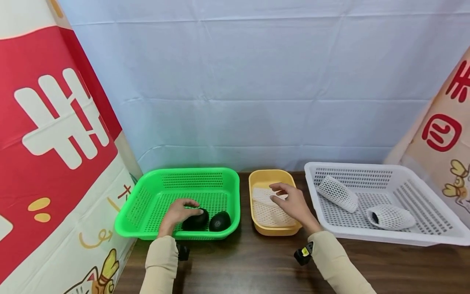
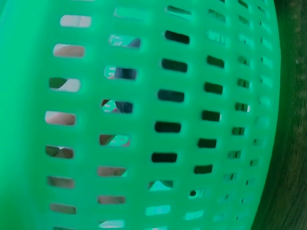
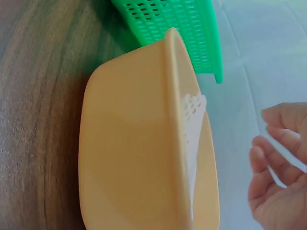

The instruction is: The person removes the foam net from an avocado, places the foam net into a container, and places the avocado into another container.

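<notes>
In the head view my left hand (image 1: 180,212) reaches into the green basket (image 1: 147,232). Its thumb and fingers hold the top of a black egg-shaped object (image 1: 196,221). A second black egg-shaped object (image 1: 220,221) lies just right of it. The left wrist view is filled by the green basket's slotted wall (image 2: 144,115), which hides most of that grasp. Over the small yellow basin (image 1: 275,231), my right hand (image 1: 293,201) hovers with loosely bent, parted fingers and nothing between them. White foam net sleeves (image 1: 269,212) lie flat in that basin beneath it.
To the right stands a white slotted basket (image 1: 367,234). It holds a foam net sleeve (image 1: 338,194) and another net-wrapped piece (image 1: 391,217) with a dark end showing. All containers sit on a dark wooden table (image 1: 242,265), against a pale cloth backdrop (image 1: 257,81).
</notes>
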A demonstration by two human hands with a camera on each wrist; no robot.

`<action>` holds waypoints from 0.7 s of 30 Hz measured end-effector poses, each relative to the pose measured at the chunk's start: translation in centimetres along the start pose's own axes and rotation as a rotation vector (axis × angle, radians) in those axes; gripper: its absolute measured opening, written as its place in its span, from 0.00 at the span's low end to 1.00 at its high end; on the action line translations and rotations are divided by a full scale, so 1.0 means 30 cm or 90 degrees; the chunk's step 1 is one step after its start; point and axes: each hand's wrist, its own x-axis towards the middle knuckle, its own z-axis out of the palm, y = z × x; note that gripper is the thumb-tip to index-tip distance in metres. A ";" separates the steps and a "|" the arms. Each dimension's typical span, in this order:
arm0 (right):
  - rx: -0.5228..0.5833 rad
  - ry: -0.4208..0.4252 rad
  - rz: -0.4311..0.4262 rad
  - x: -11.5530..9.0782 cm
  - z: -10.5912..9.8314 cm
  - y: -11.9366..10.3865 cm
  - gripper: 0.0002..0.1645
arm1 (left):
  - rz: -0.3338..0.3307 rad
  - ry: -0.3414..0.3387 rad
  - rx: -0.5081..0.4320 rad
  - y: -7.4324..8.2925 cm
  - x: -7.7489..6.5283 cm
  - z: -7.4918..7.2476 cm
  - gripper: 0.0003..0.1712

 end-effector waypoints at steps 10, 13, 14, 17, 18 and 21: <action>0.170 -0.010 -0.045 -0.015 -0.083 -0.068 0.16 | 0.057 0.067 -0.084 0.071 -0.031 0.011 0.24; 0.227 -0.038 -0.057 -0.024 -0.116 -0.092 0.15 | 0.076 0.103 -0.120 0.105 -0.031 0.029 0.23; 0.240 -0.047 -0.061 -0.028 -0.127 -0.103 0.15 | 0.079 0.115 -0.135 0.115 -0.031 0.035 0.22; 0.263 -0.060 -0.093 -0.034 -0.148 -0.104 0.15 | 0.091 0.145 -0.173 0.139 -0.028 0.054 0.20; 0.269 -0.061 -0.105 -0.036 -0.157 -0.113 0.15 | 0.098 0.151 -0.184 0.145 -0.029 0.060 0.20; 0.283 -0.064 -0.132 -0.036 -0.173 -0.093 0.15 | 0.120 0.157 -0.216 0.159 -0.035 0.084 0.20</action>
